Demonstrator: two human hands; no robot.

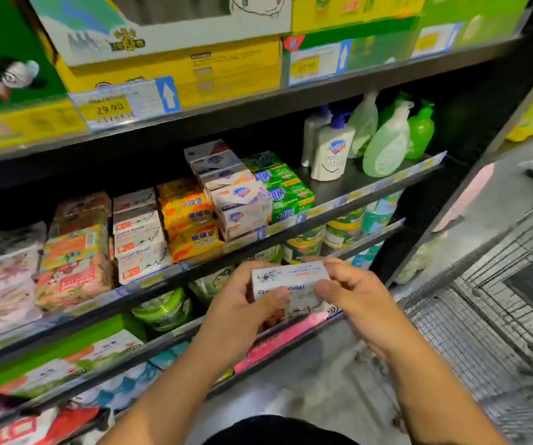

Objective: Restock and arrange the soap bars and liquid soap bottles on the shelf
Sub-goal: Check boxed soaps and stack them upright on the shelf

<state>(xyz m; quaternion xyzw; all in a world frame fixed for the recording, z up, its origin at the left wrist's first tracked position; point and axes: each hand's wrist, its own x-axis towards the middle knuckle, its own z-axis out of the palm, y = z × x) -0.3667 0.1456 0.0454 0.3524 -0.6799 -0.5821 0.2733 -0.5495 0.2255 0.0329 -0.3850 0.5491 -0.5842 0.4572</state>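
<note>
We grip the soap box (289, 285) in both hands (thumbs on top); keep it level toward matching white stack (138, 232) at ten o'clock

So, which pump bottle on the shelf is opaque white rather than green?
The white bottle with the blue pump, standing leftmost in front; the green bottles stand to its right.

Soap boxes (191, 216) fill the shelf (355, 200) left of pump bottles (332, 149).

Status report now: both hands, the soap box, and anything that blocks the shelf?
Left hand and right hand both grip white soap box. Box held below matching white stack. Nothing in the way.
</note>
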